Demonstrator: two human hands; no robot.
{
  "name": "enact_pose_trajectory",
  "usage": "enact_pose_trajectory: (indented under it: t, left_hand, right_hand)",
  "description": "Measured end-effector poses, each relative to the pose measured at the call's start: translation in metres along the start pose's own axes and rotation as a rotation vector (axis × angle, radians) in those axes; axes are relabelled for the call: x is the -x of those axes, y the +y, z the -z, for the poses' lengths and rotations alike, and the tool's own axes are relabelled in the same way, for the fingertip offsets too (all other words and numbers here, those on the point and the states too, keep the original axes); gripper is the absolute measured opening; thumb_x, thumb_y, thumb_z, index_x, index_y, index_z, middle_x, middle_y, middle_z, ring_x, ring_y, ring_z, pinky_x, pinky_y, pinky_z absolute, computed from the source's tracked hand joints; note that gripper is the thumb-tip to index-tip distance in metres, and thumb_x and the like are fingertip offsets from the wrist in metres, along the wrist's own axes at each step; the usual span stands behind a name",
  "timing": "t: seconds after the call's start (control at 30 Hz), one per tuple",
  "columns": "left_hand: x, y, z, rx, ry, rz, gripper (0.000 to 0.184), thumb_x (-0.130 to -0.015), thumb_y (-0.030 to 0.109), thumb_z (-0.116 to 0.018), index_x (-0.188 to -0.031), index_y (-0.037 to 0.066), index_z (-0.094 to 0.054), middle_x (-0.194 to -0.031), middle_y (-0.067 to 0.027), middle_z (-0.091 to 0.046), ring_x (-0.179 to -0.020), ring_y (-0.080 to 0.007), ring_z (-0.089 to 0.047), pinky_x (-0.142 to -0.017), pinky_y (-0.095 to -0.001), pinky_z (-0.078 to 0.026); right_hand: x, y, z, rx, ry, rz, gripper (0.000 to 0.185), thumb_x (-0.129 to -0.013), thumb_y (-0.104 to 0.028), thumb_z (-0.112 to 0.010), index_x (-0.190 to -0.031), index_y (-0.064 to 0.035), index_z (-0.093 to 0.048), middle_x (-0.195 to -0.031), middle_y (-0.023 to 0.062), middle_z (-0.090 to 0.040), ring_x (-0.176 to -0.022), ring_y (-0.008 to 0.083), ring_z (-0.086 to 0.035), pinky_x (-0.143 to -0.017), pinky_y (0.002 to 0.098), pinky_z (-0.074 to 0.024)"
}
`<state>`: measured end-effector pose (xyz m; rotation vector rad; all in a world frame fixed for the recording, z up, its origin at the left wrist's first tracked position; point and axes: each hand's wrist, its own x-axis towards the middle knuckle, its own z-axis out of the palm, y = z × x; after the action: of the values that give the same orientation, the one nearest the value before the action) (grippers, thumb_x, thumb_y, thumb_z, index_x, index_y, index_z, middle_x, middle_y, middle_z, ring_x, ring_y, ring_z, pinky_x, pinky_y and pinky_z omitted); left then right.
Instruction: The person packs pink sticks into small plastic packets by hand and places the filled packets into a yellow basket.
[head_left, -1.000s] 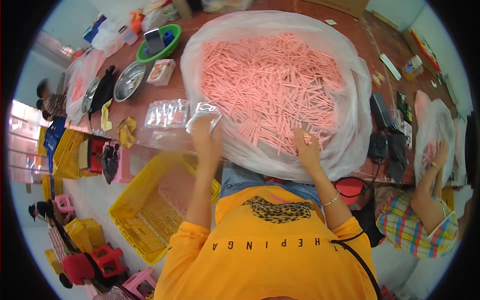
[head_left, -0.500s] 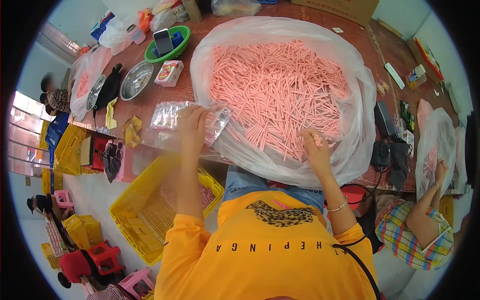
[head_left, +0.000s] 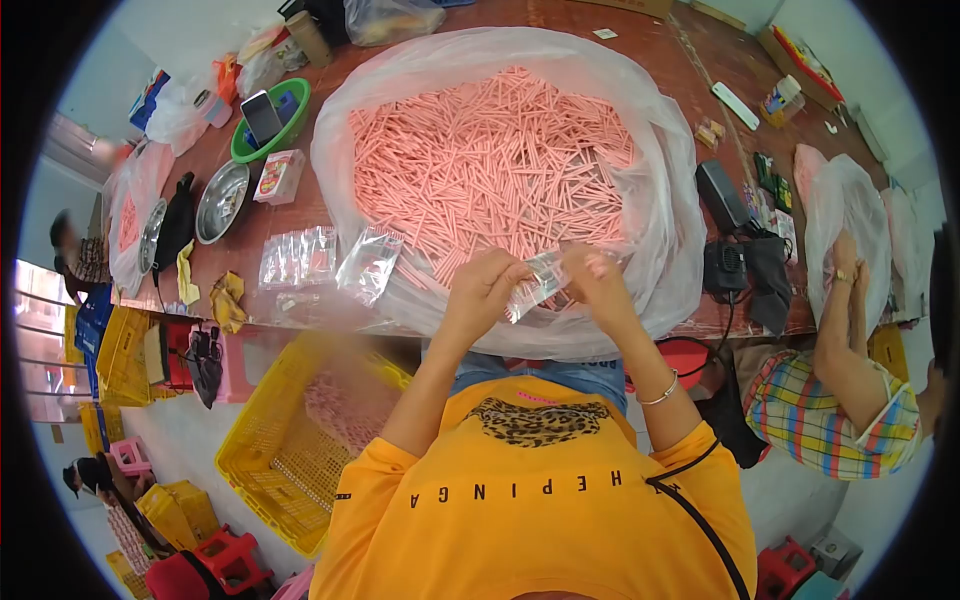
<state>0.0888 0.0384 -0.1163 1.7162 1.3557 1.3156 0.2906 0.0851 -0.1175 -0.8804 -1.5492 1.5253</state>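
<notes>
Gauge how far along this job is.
Looks done: the pink pile in the yellow basket, too blurred to confirm as packed. In hand: one clear packet between left hand and right hand. To go: many loose sticks in the big bag, flat packets beside it. Probably far from finished.

Glossy clear plastic packet, matt pink sticks, crinkled translucent plastic bag, shiny metal bowl

Left hand and right hand were close together, fingers bent. Left forearm and right forearm angled inward.
</notes>
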Motion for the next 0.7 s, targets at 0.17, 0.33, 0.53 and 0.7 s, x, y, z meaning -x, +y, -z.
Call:
enact_pose_trajectory:
  t: [0.17,0.33,0.53,0.7]
  left_hand:
    - [0.000,-0.006,0.006,0.236,-0.174,-0.020,0.017,-0.096,0.013,-0.058,-0.089,0.001,-0.068,-0.075,-0.0049,-0.061,-0.076,-0.0188,-0.054,-0.075,-0.0311,-0.043]
    - [0.004,-0.010,-0.002,0.244,-0.158,-0.053,0.017,-0.098,0.013,-0.057,-0.093,0.000,-0.068,-0.077,-0.0050,-0.060,-0.079,-0.0189,-0.054,-0.075,-0.0315,-0.043]
    - [0.005,-0.010,-0.005,0.199,-0.097,-0.048,0.017,-0.098,0.013,-0.058,-0.093,-0.001,-0.067,-0.077,-0.0051,-0.059,-0.077,-0.0190,-0.053,-0.073,-0.0308,-0.043]
    - [0.008,-0.009,-0.007,0.262,-0.054,0.007,0.020,-0.099,0.014,-0.057,-0.090,-0.001,-0.067,-0.076,-0.0052,-0.059,-0.075,-0.0189,-0.053,-0.072,-0.0306,-0.043]
  right_hand:
    - [-0.021,-0.014,0.015,-0.898,-0.113,0.067,0.044,-0.107,-0.035,-0.036,-0.096,-0.0017,-0.063,-0.088,0.0111,-0.065,-0.090,0.0255,-0.062,-0.087,0.0395,-0.0465]
    - [-0.025,-0.032,-0.006,-0.973,-0.162,0.071,0.050,-0.108,-0.036,-0.030,-0.107,0.0006,-0.065,-0.113,0.0182,-0.068,-0.117,0.0313,-0.060,-0.109,0.0460,-0.0406]
    - [-0.028,-0.041,-0.019,-0.808,-0.218,0.098,0.053,-0.108,-0.037,-0.027,-0.113,0.0012,-0.064,-0.120,0.0186,-0.066,-0.123,0.0295,-0.057,-0.112,0.0432,-0.0371]
    - [-0.025,-0.030,-0.017,-0.358,-0.165,0.028,0.054,-0.108,-0.038,-0.027,-0.115,0.0018,-0.063,-0.123,0.0209,-0.064,-0.125,0.0292,-0.056,-0.113,0.0413,-0.0360]
